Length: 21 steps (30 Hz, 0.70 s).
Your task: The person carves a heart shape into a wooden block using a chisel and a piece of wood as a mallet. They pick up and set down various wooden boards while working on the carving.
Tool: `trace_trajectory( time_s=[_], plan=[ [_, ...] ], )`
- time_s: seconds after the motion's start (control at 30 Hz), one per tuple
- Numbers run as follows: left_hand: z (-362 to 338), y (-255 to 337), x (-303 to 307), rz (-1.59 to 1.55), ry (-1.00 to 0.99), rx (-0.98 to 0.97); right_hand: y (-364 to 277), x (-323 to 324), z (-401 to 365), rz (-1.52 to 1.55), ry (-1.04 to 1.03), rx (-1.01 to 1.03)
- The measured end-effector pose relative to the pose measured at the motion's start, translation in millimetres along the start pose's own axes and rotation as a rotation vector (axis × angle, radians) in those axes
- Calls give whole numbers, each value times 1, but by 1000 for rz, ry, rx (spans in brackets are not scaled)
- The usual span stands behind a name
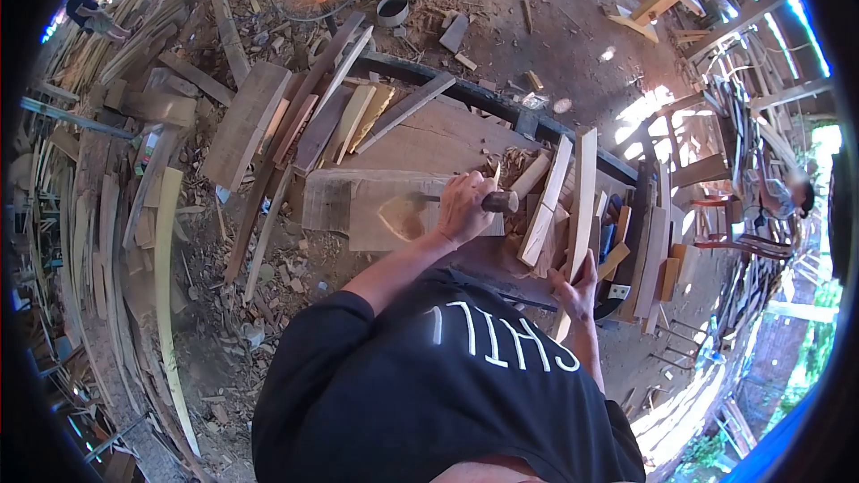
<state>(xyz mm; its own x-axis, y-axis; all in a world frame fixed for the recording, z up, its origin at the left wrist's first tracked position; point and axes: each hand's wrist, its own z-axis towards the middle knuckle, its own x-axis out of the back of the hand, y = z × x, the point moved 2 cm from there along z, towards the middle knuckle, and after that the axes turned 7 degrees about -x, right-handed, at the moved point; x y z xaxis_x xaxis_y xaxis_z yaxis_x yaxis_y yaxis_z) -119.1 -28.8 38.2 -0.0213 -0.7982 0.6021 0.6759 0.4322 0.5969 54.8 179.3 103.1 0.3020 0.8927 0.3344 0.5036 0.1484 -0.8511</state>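
Observation:
My left hand [467, 208] is closed around a tool [501, 202] with a thick, rounded wooden end on its right; a thin dark part shows to its left, over a broad board [358, 201]. My right hand [575, 288] grips the lower part of a long pale wooden strip [583, 197], which stands out away from my body. Just left of that strip lies another pale piece [546, 206]. Wood shavings [519, 161] lie between the tool and these pieces. The exact kind of tool I cannot make out.
Planks [246, 125] lean at the left of the bench, and a dark beam [483, 98] runs along its far side. A round tin [392, 10] stands on the littered ground beyond. One person [783, 195] is at the far right, another [89, 13] at the upper left.

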Motion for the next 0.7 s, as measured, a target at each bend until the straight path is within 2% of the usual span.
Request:
trace_trajectory(
  time_s=[0.13, 0.2, 0.27, 0.33, 0.37, 0.43, 0.47, 0.53, 0.6, 0.63, 0.7],
  plan=[
    [-3, -11, -1, 31, 31, 46, -14, 4, 3, 13, 16, 124],
    [-6, -12, -1, 14, 46, 50, -33, 9, -1, 42, 50, 123],
    [-2, -12, 1, 13, 79, 57, -51, 9, 0, 110, 150, 317],
    [0, -11, 5, 21, 74, 65, -54, 11, -1, 172, 226, 342],
    [2, -11, 5, 29, 72, 73, -43, 8, 3, 170, 229, 344],
    [0, -12, 2, 31, 92, 60, 4, -10, 16, 287, 69, 551],
    [0, -14, 1, 37, 115, 50, 27, -21, 20, 129, -41, 346],
    [1, -13, 3, 1, 122, 65, -7, -26, 10, -540, -109, 275],
    [-1, -11, 4, -27, 15, 103, -9, -14, 11, -335, -56, 267],
    [0, -9, 8, -29, -22, 129, -6, -12, 13, -71, -19, 247],
    [-5, -10, 6, -26, -13, 121, -6, -8, 11, 131, 58, 170]
  ],
)
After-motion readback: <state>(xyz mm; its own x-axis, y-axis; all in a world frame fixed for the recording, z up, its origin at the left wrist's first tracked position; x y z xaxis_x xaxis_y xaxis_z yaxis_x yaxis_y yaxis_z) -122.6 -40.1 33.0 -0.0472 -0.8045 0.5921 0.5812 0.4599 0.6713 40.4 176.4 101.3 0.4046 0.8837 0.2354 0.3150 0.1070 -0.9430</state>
